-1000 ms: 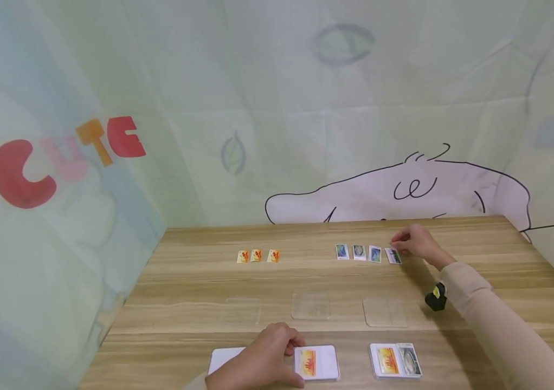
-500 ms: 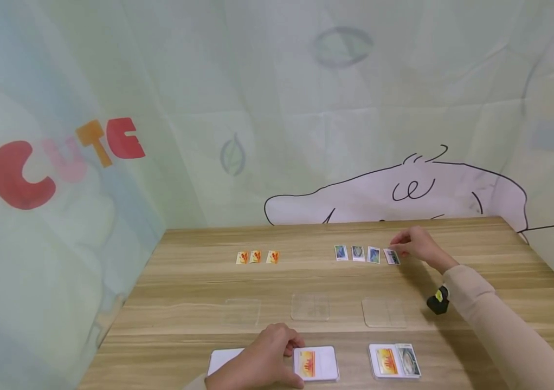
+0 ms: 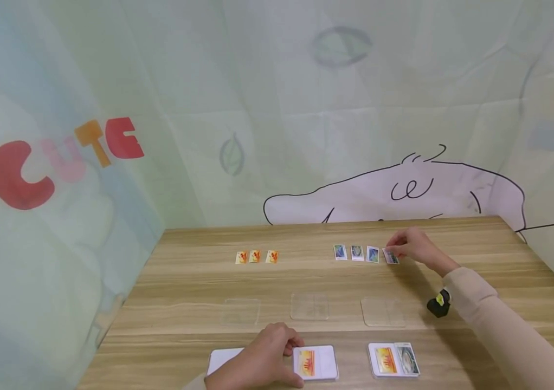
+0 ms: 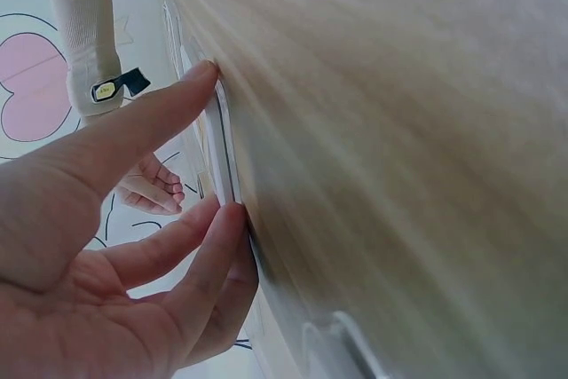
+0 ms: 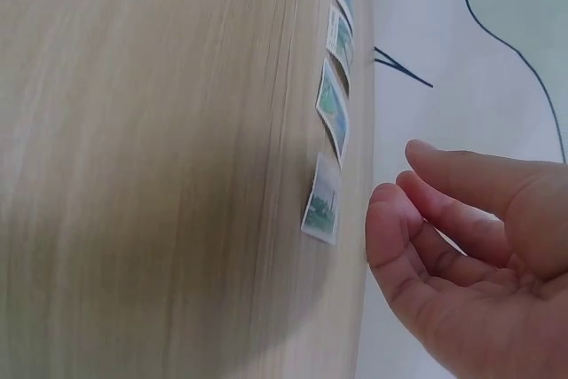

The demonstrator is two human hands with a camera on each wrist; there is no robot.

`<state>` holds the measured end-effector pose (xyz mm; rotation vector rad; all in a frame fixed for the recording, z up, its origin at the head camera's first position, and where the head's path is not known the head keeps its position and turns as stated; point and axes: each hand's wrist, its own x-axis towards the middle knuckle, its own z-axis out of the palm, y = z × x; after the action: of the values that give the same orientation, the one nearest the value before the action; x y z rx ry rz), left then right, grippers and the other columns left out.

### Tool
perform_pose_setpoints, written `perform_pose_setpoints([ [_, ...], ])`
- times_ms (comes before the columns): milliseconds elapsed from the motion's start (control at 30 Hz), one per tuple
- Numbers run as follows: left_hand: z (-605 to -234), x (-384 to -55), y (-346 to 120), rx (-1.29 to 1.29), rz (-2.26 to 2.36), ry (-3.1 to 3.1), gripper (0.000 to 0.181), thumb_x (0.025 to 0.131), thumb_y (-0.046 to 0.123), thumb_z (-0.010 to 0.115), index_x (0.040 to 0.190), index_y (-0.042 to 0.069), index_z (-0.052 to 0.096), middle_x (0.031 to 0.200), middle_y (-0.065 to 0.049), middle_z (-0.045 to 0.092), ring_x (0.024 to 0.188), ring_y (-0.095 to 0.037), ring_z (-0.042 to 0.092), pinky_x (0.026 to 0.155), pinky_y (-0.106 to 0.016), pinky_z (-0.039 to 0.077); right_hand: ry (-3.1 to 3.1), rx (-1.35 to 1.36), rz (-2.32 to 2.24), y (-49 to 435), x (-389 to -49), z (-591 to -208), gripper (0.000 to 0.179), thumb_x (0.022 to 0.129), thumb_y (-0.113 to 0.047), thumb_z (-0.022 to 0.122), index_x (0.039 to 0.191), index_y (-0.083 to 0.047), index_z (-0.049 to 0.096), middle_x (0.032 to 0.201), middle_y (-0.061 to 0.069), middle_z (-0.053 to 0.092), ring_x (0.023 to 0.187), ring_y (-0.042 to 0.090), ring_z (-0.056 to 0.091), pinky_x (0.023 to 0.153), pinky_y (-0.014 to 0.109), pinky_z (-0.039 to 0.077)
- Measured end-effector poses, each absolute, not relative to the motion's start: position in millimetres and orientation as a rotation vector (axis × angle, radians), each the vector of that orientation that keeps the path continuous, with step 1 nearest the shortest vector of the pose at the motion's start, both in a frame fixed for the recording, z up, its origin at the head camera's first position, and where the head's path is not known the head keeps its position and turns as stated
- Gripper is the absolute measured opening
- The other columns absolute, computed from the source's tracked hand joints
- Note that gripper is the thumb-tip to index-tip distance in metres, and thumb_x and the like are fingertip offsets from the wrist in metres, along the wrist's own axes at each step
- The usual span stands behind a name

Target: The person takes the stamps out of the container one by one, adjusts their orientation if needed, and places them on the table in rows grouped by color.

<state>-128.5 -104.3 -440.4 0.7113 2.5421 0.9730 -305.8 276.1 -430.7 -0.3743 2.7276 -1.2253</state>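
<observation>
Several postage stamps lie in a row at the back right of the table, with my right hand (image 3: 416,246) by the last, a green-and-white stamp (image 5: 322,200). In the right wrist view the thumb and fingers are bent and apart, with nothing between them; the stamp lies flat beside them. My left hand (image 3: 267,352) pinches the opposite edges of a flat white case (image 4: 218,135) at the front, thumb on one side and fingers on the other. An orange stamp (image 3: 307,363) lies on the left part of that case.
Three orange stamps (image 3: 255,256) lie at the back left. Three clear plastic covers (image 3: 310,307) sit mid-table. Front right is a case (image 3: 393,359) with two stamps; another white case (image 3: 223,356) is partly hidden by my left hand. A black band (image 3: 439,304) hangs by my right sleeve.
My right hand has shifted slightly left and down, covering more of the last stamp in the head view. The left hand keeps its place on the case.
</observation>
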Motion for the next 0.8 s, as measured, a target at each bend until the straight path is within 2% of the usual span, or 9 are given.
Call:
perform_pose_setpoints([
  [267, -441.4, -128.4, -104.4, 0.711, 0.976, 2.543, 0.047, 0.062, 0.016, 0.097, 0.101, 0.005, 0.072, 0.084, 0.011, 0.053, 0.076, 0.000, 0.047, 0.069, -0.019, 0.046, 2.712, -0.411, -1.236, 269.9, -302.8, -428.3, 0.009, 0.091, 0.001, 0.069, 0.093, 0.010, 0.069, 0.082, 0.014, 0.067, 0.071, 0.019, 0.060, 0.063, 0.032, 0.055],
  [500, -440.9, -127.2, -103.9, 0.702, 0.966, 2.548, 0.047, 0.062, 0.017, 0.096, 0.100, 0.006, 0.071, 0.083, 0.011, 0.052, 0.077, -0.001, 0.045, 0.069, -0.018, 0.045, 2.654, -0.430, -1.280, 263.4, -296.4, -424.9, 0.011, 0.091, 0.002, 0.067, 0.095, 0.013, 0.068, 0.082, 0.018, 0.067, 0.071, 0.023, 0.062, 0.064, 0.035, 0.056],
  [800, -441.5, -127.4, -104.9, 0.730, 0.956, 2.563, 0.049, 0.061, 0.018, 0.097, 0.101, 0.007, 0.070, 0.084, 0.011, 0.051, 0.078, 0.000, 0.045, 0.070, -0.018, 0.045, 2.636, -0.463, -1.279, 256.9, -290.3, -419.3, 0.012, 0.091, 0.000, 0.069, 0.095, 0.012, 0.068, 0.080, 0.017, 0.067, 0.071, 0.022, 0.061, 0.064, 0.034, 0.056],
])
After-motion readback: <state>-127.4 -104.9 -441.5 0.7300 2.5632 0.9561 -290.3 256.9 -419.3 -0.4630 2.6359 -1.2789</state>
